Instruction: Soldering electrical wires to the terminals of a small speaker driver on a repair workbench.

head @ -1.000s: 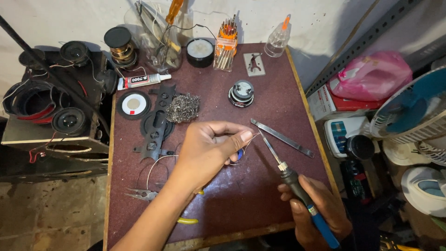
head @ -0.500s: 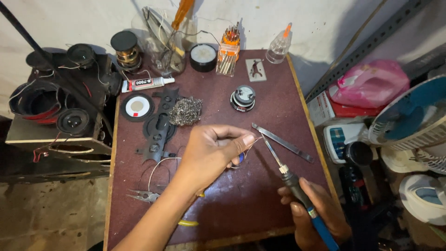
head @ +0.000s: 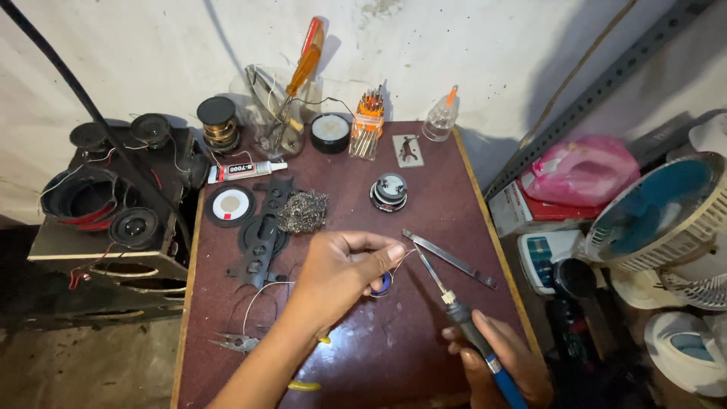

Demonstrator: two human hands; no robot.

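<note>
Soldering in hand. Left hand [head: 341,269] pinches thin wire [head: 401,257] at surface [head: 424,189] centre; right hand [head: 503,360], 5 o'clock, grips soldering iron [head: 454,307], tip at wire. Next: steady contact needed.

A stained, whitewashed wall [head: 485,45] rises behind the dark maroon counter [head: 424,356], its paint scuffed and shadowed. A perforated metal shelf upright [head: 606,83] leans across the right corner. To the left, bare grey concrete floor [head: 83,371] lies in dim light.
</note>
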